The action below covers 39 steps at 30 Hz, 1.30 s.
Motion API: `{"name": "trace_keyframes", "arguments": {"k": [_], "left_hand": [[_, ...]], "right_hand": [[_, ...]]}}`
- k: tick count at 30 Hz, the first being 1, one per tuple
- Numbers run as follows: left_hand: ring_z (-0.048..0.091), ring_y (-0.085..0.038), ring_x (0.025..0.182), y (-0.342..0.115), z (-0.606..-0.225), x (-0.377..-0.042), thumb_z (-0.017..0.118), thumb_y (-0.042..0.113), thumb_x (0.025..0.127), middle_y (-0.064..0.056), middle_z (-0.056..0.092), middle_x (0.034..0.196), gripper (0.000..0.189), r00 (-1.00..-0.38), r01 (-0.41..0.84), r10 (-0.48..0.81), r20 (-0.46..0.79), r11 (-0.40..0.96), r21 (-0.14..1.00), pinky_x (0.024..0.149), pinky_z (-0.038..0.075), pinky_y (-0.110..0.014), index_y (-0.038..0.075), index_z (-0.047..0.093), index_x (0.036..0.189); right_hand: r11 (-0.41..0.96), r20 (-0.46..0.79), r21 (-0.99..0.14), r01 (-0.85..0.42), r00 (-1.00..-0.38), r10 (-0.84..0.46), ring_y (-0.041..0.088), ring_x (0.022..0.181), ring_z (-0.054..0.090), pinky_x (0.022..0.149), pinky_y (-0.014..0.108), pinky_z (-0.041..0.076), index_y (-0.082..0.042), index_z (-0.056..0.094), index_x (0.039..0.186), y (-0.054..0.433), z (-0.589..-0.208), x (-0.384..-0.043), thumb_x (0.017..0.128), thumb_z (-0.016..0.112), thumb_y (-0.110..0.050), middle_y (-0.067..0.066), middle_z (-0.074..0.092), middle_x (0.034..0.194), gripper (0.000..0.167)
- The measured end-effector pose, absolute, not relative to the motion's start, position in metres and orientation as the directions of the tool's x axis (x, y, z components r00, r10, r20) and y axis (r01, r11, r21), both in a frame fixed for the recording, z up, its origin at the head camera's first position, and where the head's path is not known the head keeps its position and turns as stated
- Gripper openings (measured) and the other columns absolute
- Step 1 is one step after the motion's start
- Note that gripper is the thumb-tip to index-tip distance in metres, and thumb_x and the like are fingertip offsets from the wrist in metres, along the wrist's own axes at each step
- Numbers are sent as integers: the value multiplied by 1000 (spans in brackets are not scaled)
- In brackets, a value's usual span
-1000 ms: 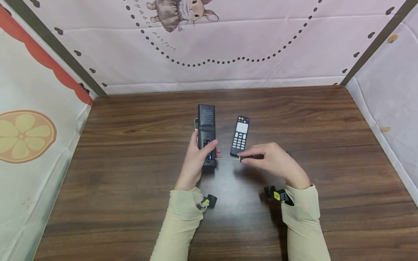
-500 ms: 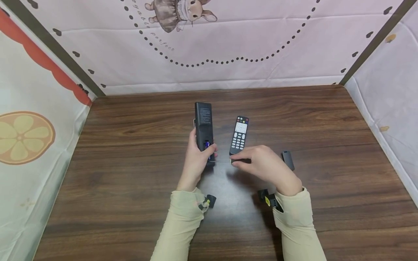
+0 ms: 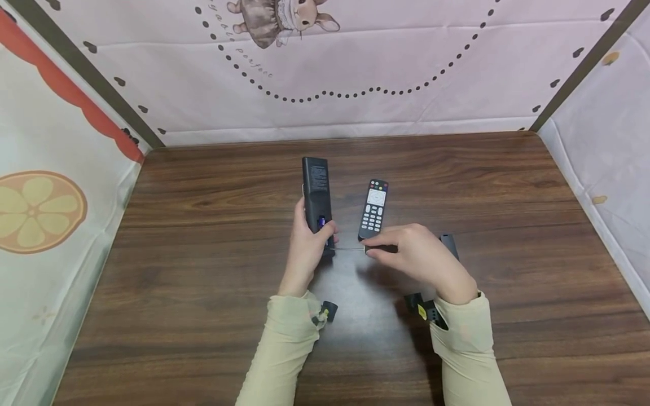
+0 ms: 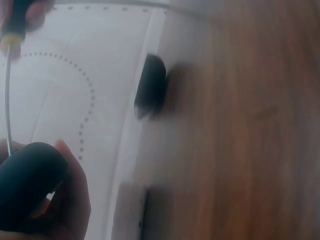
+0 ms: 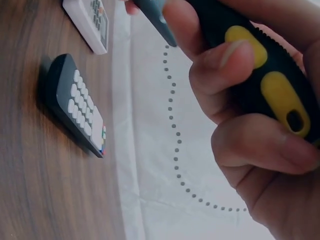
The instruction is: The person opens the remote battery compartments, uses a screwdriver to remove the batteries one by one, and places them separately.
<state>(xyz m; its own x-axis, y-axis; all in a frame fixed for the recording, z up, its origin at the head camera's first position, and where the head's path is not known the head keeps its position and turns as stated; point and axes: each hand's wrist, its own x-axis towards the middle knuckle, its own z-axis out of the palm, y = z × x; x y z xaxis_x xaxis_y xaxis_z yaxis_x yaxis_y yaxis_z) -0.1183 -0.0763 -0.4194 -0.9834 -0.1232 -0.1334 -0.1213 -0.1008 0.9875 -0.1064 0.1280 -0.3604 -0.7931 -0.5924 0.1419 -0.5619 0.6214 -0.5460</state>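
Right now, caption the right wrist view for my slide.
Right hand gripping a yellow-patched screwdriver; beyond, a dark remote and a white device on the table.

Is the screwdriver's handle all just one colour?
No, the right wrist view shows yellow patches on the dark screwdriver handle that the right hand holds.

Looks like a cloth-walled nook tbh, going by the wood-grain table (image 3: 188,316), rabbit-print backdrop (image 3: 376,62) and orange-slice sheet (image 3: 51,211) on the left. Can't tell home from studio.
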Motion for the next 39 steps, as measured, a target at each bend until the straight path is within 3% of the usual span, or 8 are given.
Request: {"name": "trace_keyframes", "arguments": {"k": [5, 17, 23, 39], "left_hand": [[58, -36, 78, -83, -419, -119, 56, -1, 81, -16, 50, 103, 68, -977, -121, -155, -144, -148, 982, 68, 50, -51, 31, 28, 133], [59, -31, 79, -82, -418, -119, 55, 0, 81, -14, 48, 105, 66, -975, -147, -153, -164, -116, 982, 65, 52, -43, 32, 29, 132], [58, -30, 77, -83, -419, -120, 57, -1, 81, -14, 48, 107, 64, -972, -138, -164, -166, -171, 976, 68, 50, -51, 30, 30, 131], [57, -25, 75, -89, -420, -121, 52, 1, 85, -17, 47, 107, 60, -964, -103, -217, -151, -219, 970, 68, 49, -52, 26, 25, 133]], "right_hand": [[632, 146, -541, -555, -801, -580, 0, 70, 54, 62, 23, 45, -25, 69, 101, 128, -361, -107, 82, 65, -29, -10, 65, 91, 20], [668, 103, -512, -540, -811, -576, 5, 86, 59, 71, 28, 48, -26, 68, 103, 122, -361, -106, 83, 63, -30, -7, 65, 98, 21], [693, 45, -466, -550, -797, -602, 4, 83, 59, 71, 30, 49, -28, 66, 107, 115, -360, -104, 85, 61, -31, -9, 65, 99, 23], [638, 233, -394, -662, -743, -627, 5, 79, 61, 68, 29, 49, -22, 68, 105, 109, -365, -102, 83, 63, -24, -7, 67, 94, 22]]}}
